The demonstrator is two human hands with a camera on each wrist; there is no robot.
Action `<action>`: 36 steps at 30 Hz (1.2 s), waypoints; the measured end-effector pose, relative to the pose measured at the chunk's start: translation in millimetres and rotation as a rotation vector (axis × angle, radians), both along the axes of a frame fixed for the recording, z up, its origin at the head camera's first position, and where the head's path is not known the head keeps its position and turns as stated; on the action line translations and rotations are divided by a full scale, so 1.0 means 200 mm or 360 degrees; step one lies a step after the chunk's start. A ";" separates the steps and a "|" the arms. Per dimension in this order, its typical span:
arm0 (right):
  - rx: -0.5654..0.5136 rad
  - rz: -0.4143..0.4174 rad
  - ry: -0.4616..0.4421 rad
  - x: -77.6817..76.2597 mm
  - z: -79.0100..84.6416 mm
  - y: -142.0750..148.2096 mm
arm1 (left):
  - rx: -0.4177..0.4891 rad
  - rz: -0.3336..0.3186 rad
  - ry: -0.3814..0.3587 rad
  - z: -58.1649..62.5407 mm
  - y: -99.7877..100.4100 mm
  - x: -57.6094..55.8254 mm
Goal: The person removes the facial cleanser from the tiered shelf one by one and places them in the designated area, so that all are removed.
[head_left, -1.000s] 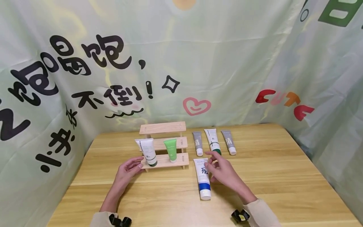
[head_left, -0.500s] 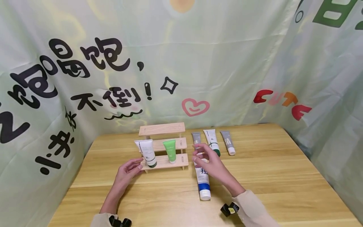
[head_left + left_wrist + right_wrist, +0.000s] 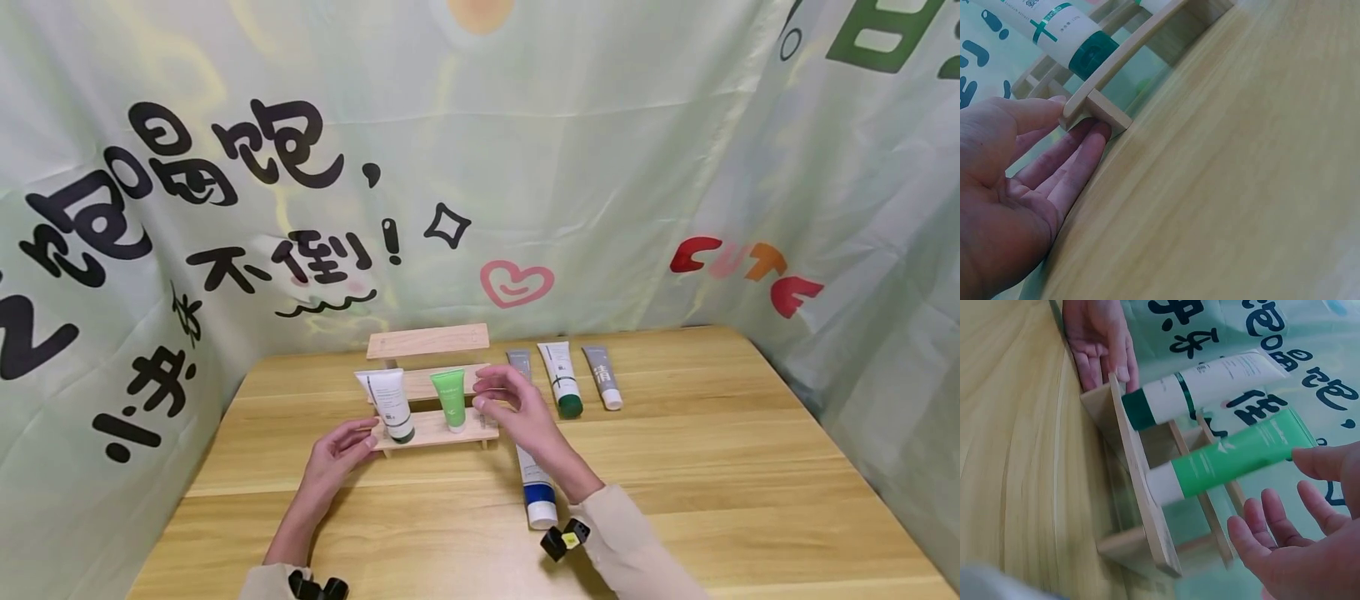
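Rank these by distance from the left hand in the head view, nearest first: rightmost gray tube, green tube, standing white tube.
From the left hand:
1. Standing white tube: left part of the front shelf.
2. Green tube: same shelf, farther right.
3. Rightmost gray tube: on the table, right of the shelf.

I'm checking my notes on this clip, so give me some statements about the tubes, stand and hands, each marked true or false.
1. A green tube stands on the lowest shelf of the stand. True.
2. The left hand grips the top shelf. False: it holds one end of the lowest shelf.
3. A white tube stands left of the green tube in the head view. True.
4. The right hand holds a grey tube. False: its fingers are spread near the green tube.
5. Four tubes lie on the table. True.
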State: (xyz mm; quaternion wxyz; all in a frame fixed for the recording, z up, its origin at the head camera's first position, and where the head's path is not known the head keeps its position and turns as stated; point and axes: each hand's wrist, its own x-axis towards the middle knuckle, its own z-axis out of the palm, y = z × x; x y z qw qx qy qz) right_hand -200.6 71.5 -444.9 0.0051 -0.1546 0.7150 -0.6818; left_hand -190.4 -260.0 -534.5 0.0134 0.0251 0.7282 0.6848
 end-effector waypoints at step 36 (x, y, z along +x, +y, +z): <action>0.0072 0.0003 -0.0090 -0.04 -0.04 -0.16 | 0.0013 -0.0003 -0.0007 -0.01 0.00 -0.01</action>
